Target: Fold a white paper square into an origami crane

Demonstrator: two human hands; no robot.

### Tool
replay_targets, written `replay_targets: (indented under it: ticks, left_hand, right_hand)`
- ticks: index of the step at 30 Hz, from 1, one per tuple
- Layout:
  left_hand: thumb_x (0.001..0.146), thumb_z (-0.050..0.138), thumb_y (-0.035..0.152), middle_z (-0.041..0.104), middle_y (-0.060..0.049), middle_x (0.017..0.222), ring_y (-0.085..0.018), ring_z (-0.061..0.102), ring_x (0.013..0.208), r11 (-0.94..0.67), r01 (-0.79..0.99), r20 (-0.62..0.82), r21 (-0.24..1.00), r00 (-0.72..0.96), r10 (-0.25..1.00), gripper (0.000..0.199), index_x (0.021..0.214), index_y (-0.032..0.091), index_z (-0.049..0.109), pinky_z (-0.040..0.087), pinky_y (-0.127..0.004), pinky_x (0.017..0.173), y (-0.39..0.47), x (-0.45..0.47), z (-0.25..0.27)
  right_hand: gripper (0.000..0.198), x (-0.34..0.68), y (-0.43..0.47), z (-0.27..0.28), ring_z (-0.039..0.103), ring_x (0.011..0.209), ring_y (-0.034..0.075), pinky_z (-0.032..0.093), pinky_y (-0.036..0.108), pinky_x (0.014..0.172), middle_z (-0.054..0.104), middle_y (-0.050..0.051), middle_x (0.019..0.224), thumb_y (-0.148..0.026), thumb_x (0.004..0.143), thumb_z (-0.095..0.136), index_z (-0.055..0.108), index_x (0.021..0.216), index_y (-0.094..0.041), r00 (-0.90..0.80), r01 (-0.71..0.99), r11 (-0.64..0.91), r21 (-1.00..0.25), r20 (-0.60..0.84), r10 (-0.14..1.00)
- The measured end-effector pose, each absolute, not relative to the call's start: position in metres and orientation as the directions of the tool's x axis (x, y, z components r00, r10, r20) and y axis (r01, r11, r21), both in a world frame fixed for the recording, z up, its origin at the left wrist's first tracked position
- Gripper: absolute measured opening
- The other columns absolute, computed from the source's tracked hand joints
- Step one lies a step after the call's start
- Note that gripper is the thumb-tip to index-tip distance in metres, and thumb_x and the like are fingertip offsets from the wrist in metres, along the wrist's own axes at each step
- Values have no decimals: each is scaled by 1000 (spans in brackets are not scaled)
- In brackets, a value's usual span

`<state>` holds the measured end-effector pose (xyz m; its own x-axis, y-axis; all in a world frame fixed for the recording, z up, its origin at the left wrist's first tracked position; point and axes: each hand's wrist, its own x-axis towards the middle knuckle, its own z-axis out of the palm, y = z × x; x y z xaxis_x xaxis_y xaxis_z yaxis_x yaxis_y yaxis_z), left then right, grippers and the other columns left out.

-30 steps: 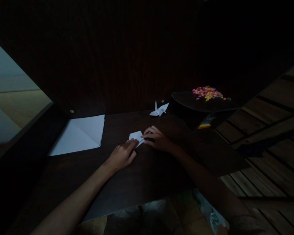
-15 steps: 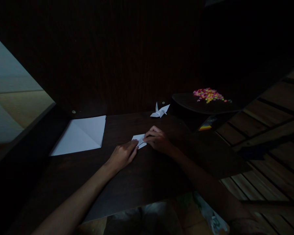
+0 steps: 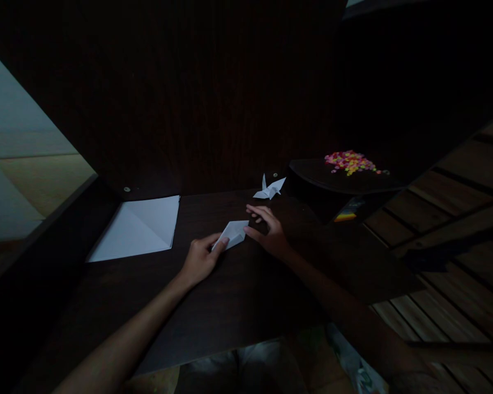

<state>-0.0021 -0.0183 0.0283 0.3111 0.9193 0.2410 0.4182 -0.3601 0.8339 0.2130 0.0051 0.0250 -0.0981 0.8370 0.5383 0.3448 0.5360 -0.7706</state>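
A small folded piece of white paper [image 3: 233, 232] is held over the dark tabletop. My left hand [image 3: 202, 257] grips its left end, with the thumb on top and the fingers underneath. My right hand [image 3: 270, 232] is at the paper's right end with fingers spread; its thumb is at the paper's edge, and whether it touches I cannot tell. Behind my right hand, a white origami crane [image 3: 270, 189] stands near the back panel. A stack of larger white paper sheets [image 3: 143, 225], with a diagonal crease in the top one, lies to the left.
A rounded side shelf [image 3: 312, 172] at the right bears a heap of small colourful pieces [image 3: 352, 162]. A dark raised side board [image 3: 45, 224] borders the table [image 3: 230, 306] on the left. Wooden slats [image 3: 431, 312] show at the right.
The folded paper has been lifted and tilted in my left hand, which now pinches its left end. My right hand has loosened from the paper and spread its fingers.
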Motion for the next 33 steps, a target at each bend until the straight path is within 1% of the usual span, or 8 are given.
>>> replay_targets:
  ticks: [3, 8, 12, 15, 20, 24, 29, 33]
  left_hand:
    - [83, 59, 48, 73, -4, 76, -19, 66, 70, -148, 191, 97, 971, 252, 963, 42, 102, 12, 71, 50, -24, 60, -18, 1, 30]
    - [76, 67, 52, 73, -5, 81, -18, 66, 70, 2, -50, 12, 999, 271, 962, 48, 104, 12, 68, 52, -27, 66, -20, 7, 28]
    - [73, 71, 50, 72, -3, 75, -17, 65, 67, 1, 13, -4, 1000, 225, 974, 42, 91, 12, 70, 51, -25, 62, -20, 6, 31]
    - [68, 76, 48, 71, -2, 71, -19, 67, 68, 15, 0, -14, 1000, 211, 977, 38, 82, 13, 69, 55, -28, 65, -17, 3, 33]
    - [67, 77, 47, 72, -3, 71, -19, 69, 66, 90, -59, -69, 994, 287, 955, 39, 83, 12, 68, 59, -32, 64, -12, 0, 30]
    - [69, 75, 47, 73, -6, 73, -18, 68, 63, 88, 27, -91, 996, 366, 926, 38, 82, 12, 69, 59, -33, 64, -8, -5, 29]
    - [73, 73, 43, 73, -6, 78, -18, 68, 69, -46, 153, -20, 987, 401, 916, 33, 85, 13, 70, 56, -30, 67, -6, -10, 28]
    - [78, 68, 38, 72, -5, 85, -17, 65, 76, -255, 301, 122, 919, 398, 909, 30, 97, 14, 70, 52, -29, 71, -6, -11, 25]
  right_hand:
    - [56, 208, 10, 16, 60, 80, 16, 50, 31, 70, 64, 6, 94, -39, 71, 73, 58, 121, -19, -89, 72, 320, -945, 313, 946]
    - [31, 199, 6, 14, 55, 53, 11, 46, 25, 51, 61, -1, 62, -43, 66, 76, 64, 77, -17, -194, -26, 104, -994, 107, 975]
    - [31, 201, 1, 25, 51, 46, 9, 42, 22, 45, 60, -2, 59, -44, 65, 77, 65, 70, -16, -228, -38, 78, -996, 85, 970]
    - [30, 206, 2, 30, 49, 45, 7, 39, 20, 42, 62, -1, 62, -42, 63, 78, 67, 71, -15, -295, -34, 31, -999, 40, 955]
    - [27, 211, 4, 28, 49, 44, 7, 37, 18, 39, 62, -2, 61, -38, 64, 77, 68, 75, -15, -387, -12, -35, -999, -28, 922]
    - [28, 212, 4, 24, 53, 49, 8, 41, 18, 41, 66, 1, 69, -37, 66, 77, 69, 82, -14, -473, 28, -17, -999, -28, 881]
    - [35, 211, 5, 18, 60, 56, 11, 51, 22, 49, 66, 1, 71, -37, 68, 76, 70, 93, -14, -435, 38, 56, -998, 35, 900]
    - [33, 210, 5, 11, 60, 58, 12, 50, 23, 50, 67, 2, 74, -36, 74, 71, 71, 101, -16, -430, 118, 142, -983, 78, 899]
